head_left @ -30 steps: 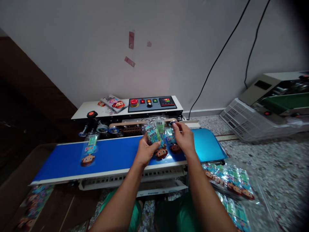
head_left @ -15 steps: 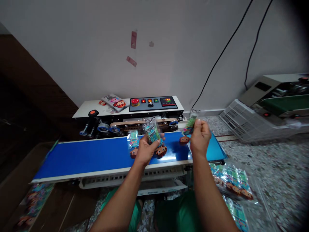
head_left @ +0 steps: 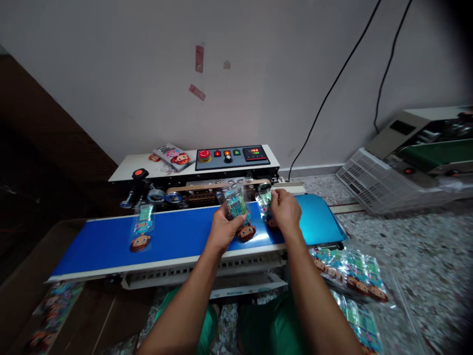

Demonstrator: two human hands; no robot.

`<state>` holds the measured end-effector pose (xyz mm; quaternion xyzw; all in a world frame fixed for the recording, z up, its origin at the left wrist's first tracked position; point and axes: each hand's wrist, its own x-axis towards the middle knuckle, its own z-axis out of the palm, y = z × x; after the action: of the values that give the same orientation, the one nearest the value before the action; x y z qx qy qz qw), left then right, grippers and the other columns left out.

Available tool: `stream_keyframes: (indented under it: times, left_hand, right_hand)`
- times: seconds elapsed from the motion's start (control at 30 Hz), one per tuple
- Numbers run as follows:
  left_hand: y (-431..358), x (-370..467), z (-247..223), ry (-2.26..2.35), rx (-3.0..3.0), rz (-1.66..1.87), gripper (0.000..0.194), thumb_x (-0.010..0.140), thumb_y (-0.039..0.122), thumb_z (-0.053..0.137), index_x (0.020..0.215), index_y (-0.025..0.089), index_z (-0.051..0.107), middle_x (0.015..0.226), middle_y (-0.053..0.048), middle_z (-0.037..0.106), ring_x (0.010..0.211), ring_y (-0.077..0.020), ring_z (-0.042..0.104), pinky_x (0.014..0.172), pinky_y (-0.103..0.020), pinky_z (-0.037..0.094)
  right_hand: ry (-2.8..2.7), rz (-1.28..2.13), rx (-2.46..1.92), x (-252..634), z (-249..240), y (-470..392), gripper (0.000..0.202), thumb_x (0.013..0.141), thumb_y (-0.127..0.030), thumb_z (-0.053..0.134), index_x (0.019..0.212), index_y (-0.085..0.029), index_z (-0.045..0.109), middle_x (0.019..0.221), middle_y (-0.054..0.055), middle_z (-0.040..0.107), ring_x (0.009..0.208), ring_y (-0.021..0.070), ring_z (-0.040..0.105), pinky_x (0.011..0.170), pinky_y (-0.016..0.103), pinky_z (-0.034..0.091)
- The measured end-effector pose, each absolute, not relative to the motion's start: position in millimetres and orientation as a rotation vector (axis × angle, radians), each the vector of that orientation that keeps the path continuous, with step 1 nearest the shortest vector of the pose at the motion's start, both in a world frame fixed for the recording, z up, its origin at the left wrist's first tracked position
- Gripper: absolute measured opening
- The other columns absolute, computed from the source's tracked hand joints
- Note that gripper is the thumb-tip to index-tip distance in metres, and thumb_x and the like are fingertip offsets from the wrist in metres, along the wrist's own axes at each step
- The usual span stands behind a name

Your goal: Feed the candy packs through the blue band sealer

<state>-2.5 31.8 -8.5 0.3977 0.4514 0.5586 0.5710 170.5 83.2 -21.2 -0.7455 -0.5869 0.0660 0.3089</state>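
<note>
Closed around a small stack of clear plastic packets [head_left: 236,204] is my left hand [head_left: 224,228], above the middle of the blue conveyor belt [head_left: 181,224]. The packets show a barcode and a brown-haired cartoon figure's head at the lower end. My right hand [head_left: 285,209] pinches a single packet [head_left: 265,203] at the right end of the sealing machine [head_left: 162,167], by its belt rollers; its lower part is partly hidden by my fingers. Another packet [head_left: 142,229] lies flat on the belt further left, its head end toward me.
Bags of packets [head_left: 354,273] lie on the floor at right. A cardboard box [head_left: 92,310] with packets stands at lower left. A white crate [head_left: 364,182] and a second machine [head_left: 424,138] stand at far right. Printed packaging [head_left: 173,157] rests on the sealing machine.
The packet on the belt has travelled left. My right hand has brought its packet left to the rollers and lower. My left hand stays nearly in place with its stack.
</note>
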Motion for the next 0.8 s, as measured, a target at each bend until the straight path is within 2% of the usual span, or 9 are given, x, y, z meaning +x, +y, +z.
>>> stream_keyframes:
  times: [0.07,0.17,0.27,0.37,0.5,0.63,0.7,0.8]
  left_hand:
    - [33,-3,-8,1.034,0.924,1.352,0.043,0.060,0.020,0.076,0.101,0.017,0.062,0.092,-0.003,0.070,0.078,-0.0161,0.065,0.077,-0.029,0.049]
    - [34,-4,-9,0.977,0.942,1.393,0.044,0.062,0.020,0.075,0.103,0.017,0.061,0.098,-0.004,0.070,0.085,-0.0177,0.064,0.082,-0.030,0.048]
    - [33,-4,-10,0.964,0.965,1.378,0.037,0.065,0.021,0.074,0.100,0.015,0.064,0.094,-0.005,0.071,0.082,-0.0171,0.065,0.080,-0.029,0.049]
    - [32,-2,-11,0.962,0.933,1.372,0.031,0.066,0.023,0.073,0.095,0.016,0.066,0.091,-0.004,0.072,0.079,-0.0173,0.066,0.078,-0.030,0.050]
    - [34,-3,-13,0.913,0.825,1.382,0.038,0.064,0.024,0.075,0.100,0.017,0.066,0.103,-0.008,0.070,0.091,-0.0217,0.066,0.082,-0.034,0.050]
    - [36,-8,-13,0.953,0.860,1.396,0.034,0.064,0.022,0.074,0.096,0.015,0.064,0.097,-0.008,0.071,0.089,-0.0218,0.067,0.082,-0.033,0.050]
    - [36,-8,-12,0.949,0.872,1.386,0.034,0.065,0.022,0.074,0.095,0.015,0.061,0.094,-0.007,0.071,0.085,-0.0215,0.068,0.077,-0.033,0.051]
    - [34,-4,-10,0.931,0.845,1.339,0.038,0.064,0.023,0.075,0.097,0.017,0.057,0.089,-0.005,0.071,0.082,-0.0224,0.068,0.070,-0.034,0.053]
  right_hand:
    - [-1.530,0.399,-1.656,159,-14,76,0.041,0.089,-0.046,0.040,0.101,-0.015,0.065,0.092,0.011,0.067,0.086,0.0214,0.058,0.076,0.032,0.041]
    - [-1.420,0.921,-1.186,144,-6,65,0.041,0.085,-0.051,0.046,0.101,-0.019,0.067,0.094,0.006,0.069,0.086,0.0194,0.060,0.077,0.031,0.046]
    - [-1.217,1.072,-1.008,129,-7,60,0.031,0.077,-0.047,0.060,0.088,-0.020,0.069,0.087,0.002,0.069,0.082,0.0180,0.060,0.076,0.031,0.047]
    - [-1.080,1.006,-0.972,123,-10,62,0.028,0.078,-0.045,0.060,0.083,-0.018,0.067,0.080,0.001,0.066,0.077,0.0154,0.058,0.074,0.030,0.046]
    - [-0.891,0.690,-1.080,148,-7,67,0.034,0.083,-0.050,0.050,0.087,-0.018,0.059,0.077,-0.001,0.061,0.068,0.0116,0.054,0.064,0.025,0.043]
    - [-1.061,0.278,-1.567,199,-11,73,0.036,0.087,-0.048,0.042,0.084,-0.017,0.060,0.067,0.000,0.056,0.060,0.0134,0.049,0.057,0.025,0.035]
    - [-1.249,0.145,-1.828,217,-18,75,0.034,0.088,-0.041,0.042,0.082,-0.016,0.063,0.068,0.004,0.059,0.063,0.0162,0.050,0.058,0.026,0.032]
    - [-1.379,0.072,-2.120,222,-29,80,0.034,0.088,-0.035,0.039,0.087,-0.014,0.066,0.073,0.010,0.064,0.065,0.0192,0.053,0.058,0.028,0.028]
